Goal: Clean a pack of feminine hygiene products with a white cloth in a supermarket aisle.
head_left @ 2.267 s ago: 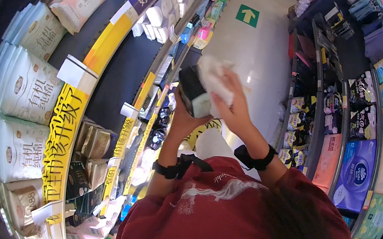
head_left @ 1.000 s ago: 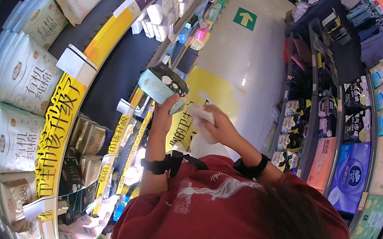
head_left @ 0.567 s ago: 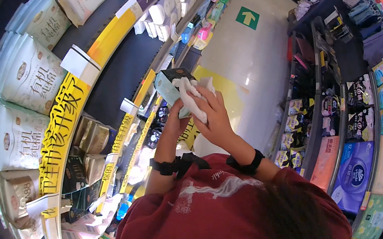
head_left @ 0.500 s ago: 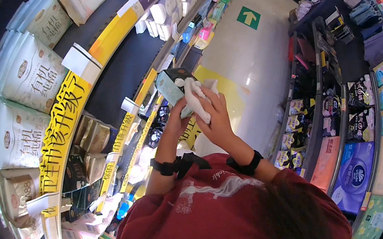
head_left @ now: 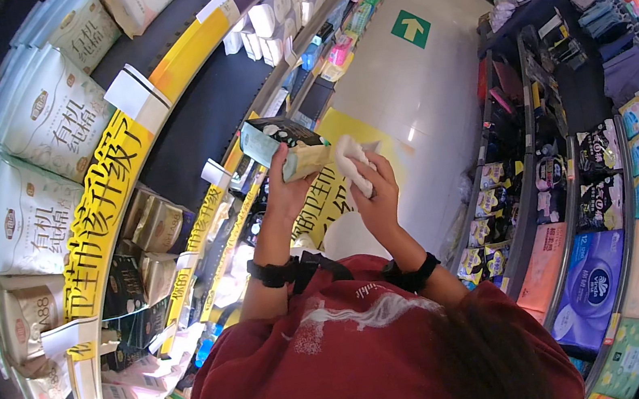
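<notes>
My left hand (head_left: 285,198) is closed round the lower side of a box-shaped pack (head_left: 292,132) with a dark printed face and pale blue-green and yellowish sides. The pack is tilted, in front of the left shelves. To its right, a crumpled white cloth (head_left: 350,161) is gripped in my right hand (head_left: 378,198), with the thumb and fingers pressed on it. A small gap shows between cloth and pack. Both wrists carry black bands.
Curved shelves on the left hold white soft packs (head_left: 50,115), gold packs (head_left: 155,222) and a yellow printed strip (head_left: 102,193). Along the right side are shelves with purple packs (head_left: 590,292). Between them runs the aisle floor (head_left: 394,91), with a green arrow sign (head_left: 411,29).
My right hand has drawn the white cloth away from the pack, right and downward. The pack has moved slightly left and turned, so more of its dark face shows.
</notes>
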The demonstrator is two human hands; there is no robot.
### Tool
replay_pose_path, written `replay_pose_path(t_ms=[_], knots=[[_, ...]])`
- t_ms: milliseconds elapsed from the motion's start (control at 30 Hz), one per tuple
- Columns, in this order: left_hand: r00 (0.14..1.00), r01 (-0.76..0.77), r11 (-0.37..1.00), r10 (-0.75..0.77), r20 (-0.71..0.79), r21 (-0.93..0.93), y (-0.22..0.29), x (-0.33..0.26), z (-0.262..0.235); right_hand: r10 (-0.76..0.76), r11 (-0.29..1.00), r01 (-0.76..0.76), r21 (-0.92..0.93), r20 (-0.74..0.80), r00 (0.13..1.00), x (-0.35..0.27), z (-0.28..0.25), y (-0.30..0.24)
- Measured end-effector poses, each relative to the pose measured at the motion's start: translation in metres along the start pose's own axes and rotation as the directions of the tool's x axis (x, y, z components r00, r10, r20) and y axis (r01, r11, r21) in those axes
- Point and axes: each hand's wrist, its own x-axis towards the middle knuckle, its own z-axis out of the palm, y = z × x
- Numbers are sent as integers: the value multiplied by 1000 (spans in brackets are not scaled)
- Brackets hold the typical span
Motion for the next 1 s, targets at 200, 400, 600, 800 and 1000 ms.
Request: replay_pose_path(t_ms=[200,400,600,800,1000], knots=[[995,98,989,-96,-21,107,-5,-16,25,-276,934,313,-170,211,938,11,8,-36],[998,61,990,-59,-14,128,1,-17,23,-376,841,448,-303,268,887,-1,18,-17],[997,21,994,-12,-77,110,7,-20,27,-346,829,426,-363,267,900,-1,18,-7],[995,-45,999,45,-87,-7,11,-11,9,-57,960,116,-256,226,972,-3,21,13],[982,-107,994,110,-156,32,12,-7,10,-73,990,89,-109,140,987,9,13,-11]])
